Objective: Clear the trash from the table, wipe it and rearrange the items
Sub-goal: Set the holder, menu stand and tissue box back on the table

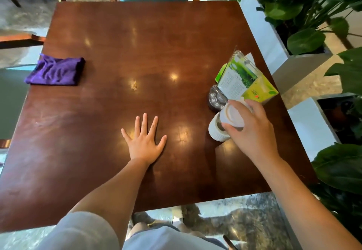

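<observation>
Gripping jar (225,124) by lid, right hand (252,130); glass, fragile, I judge. Left hand (144,142) flat, spread on surface (117,53).

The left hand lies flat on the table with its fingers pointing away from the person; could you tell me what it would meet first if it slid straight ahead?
Probably nothing: ahead of the left hand only bare table shows up to the far edge.

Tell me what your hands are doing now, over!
Left hand flat on the table, empty. Right hand gripping the white jar beside the menu stand. Purple cloth folded far left. Nothing in the way.
</observation>
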A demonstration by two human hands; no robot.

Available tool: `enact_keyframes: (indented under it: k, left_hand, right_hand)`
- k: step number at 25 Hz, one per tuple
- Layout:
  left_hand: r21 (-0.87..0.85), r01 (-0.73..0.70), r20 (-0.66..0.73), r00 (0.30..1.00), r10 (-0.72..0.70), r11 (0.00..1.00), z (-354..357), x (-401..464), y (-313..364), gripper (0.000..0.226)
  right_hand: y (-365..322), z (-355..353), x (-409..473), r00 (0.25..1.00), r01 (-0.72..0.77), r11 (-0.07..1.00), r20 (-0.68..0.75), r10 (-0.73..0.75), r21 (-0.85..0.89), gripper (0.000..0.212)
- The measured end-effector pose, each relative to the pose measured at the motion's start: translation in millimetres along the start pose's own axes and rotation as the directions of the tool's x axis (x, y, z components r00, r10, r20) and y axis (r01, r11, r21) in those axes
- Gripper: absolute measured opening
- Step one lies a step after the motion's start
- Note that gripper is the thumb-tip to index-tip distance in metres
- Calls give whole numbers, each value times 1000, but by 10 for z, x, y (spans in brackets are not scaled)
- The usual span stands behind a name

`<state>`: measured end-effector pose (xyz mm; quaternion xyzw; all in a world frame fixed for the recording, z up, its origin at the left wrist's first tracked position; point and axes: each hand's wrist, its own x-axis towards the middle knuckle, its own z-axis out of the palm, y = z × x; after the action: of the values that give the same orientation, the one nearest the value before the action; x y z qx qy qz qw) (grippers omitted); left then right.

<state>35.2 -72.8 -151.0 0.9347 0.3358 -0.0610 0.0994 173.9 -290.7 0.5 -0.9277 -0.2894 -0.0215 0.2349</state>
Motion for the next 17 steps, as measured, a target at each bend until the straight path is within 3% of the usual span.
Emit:
enact_keyframes:
  k: [6, 13, 17]
  left_hand:
    - [-29, -7, -10, 1000, 7, 1000, -26, 21, -14, 70]
    - [-68, -4, -16, 1000, 3, 998, -14, 43, -25, 72]
    - [-84, -10, -46, 999, 6, 996, 8, 44, -23, 72]
  right_hand:
    - [-514, 312, 495, 988, 98, 973, 95, -120, 208, 58]
    - [-1211, 840, 1321, 908, 325, 919, 197, -369, 222, 53]
    - [-1671, 1192, 1781, 872, 380, 884, 211, -441, 273, 51]
